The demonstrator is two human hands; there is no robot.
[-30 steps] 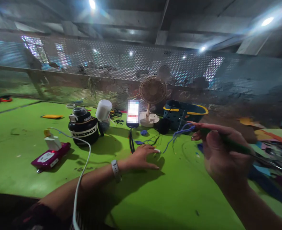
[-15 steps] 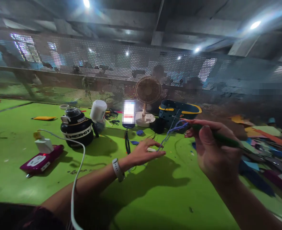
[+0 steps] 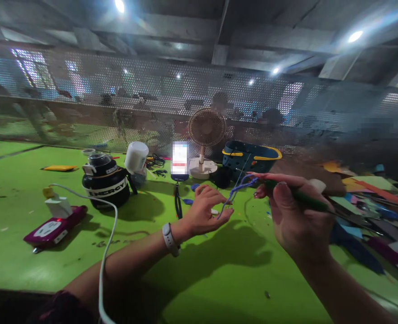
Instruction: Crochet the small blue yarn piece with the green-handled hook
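My right hand (image 3: 300, 211) grips the dark green handle of a crochet hook (image 3: 312, 200), its thin tip pointing left. A short twisted length of blue yarn (image 3: 242, 185) hangs by the hook's tip and runs down-left to my other hand. My left hand (image 3: 207, 209), with a white watch on the wrist, has thumb and forefinger closed in on the lower part of the yarn. Behind it on the green table lies a small bundle of blue yarn (image 3: 195, 187).
A black jug (image 3: 107, 189), a purple power strip (image 3: 55, 225) and its white cable (image 3: 109, 243) are on the left. A phone (image 3: 180, 157), a fan (image 3: 206, 128) and a dark basket (image 3: 251, 155) stand behind. Coloured scraps (image 3: 364, 184) are heaped at the right.
My left fingers have bent and drawn together at the yarn. My right hand has shifted slightly left and down with the hook. The whole view has swung a little.
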